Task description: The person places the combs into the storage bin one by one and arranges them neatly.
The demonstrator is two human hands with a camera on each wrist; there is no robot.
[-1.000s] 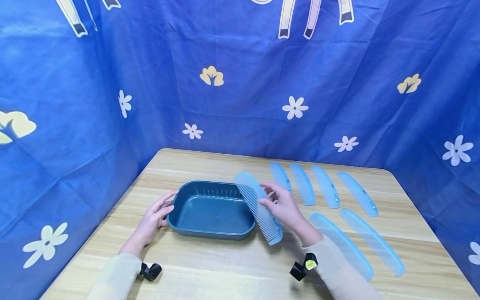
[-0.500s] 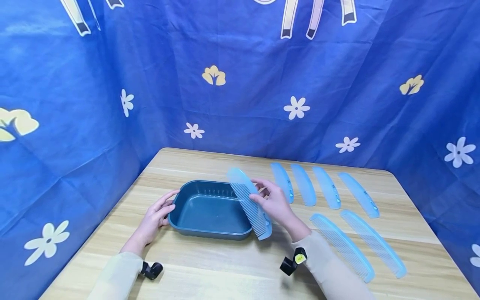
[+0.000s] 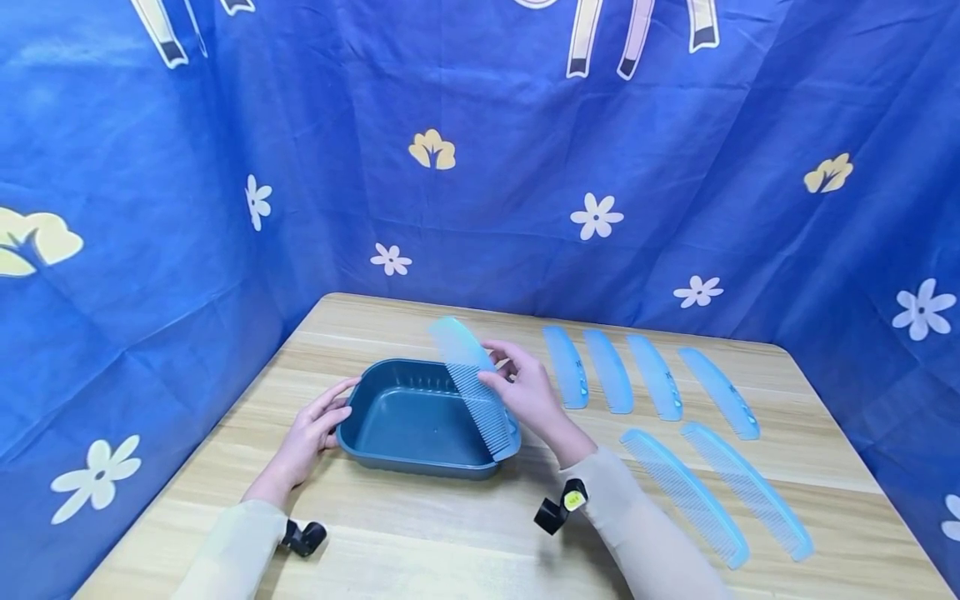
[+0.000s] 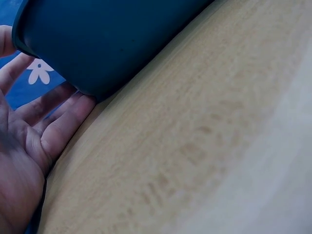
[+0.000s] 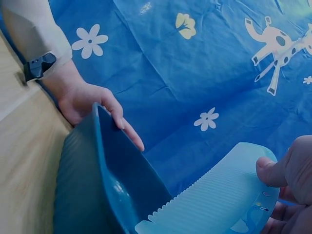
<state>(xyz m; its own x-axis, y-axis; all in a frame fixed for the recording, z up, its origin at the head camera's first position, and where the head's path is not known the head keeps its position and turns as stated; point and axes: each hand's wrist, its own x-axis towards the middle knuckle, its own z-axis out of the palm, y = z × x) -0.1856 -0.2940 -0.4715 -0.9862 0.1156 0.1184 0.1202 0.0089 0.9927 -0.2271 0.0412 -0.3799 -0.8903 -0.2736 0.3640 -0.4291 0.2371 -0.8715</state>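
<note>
A dark teal basin (image 3: pixel 420 425) stands on the table, nothing lying in it. At its left end my left hand (image 3: pixel 303 442) grips the wall, thumb at the rim and fingers around the outside; the left wrist view shows fingertips against the basin (image 4: pixel 97 44). My right hand (image 3: pixel 525 396) pinches a light blue comb (image 3: pixel 476 387) by its spine, tilted over the basin's right part, teeth toward the left. In the right wrist view the thumb lies on the comb (image 5: pixel 219 195), with the basin's rim (image 5: pixel 100 146) beside it.
On the right of the wooden table (image 3: pixel 420 542) lie several more blue combs: a back row (image 3: pixel 609 371) and two nearer ones (image 3: pixel 686 496), (image 3: pixel 750 487). Blue patterned cloth (image 3: pixel 495 200) hangs behind and at both sides.
My right hand has carried the comb left, from beside the basin's right end to over its right part, and slightly up. My left hand stays on the basin.
</note>
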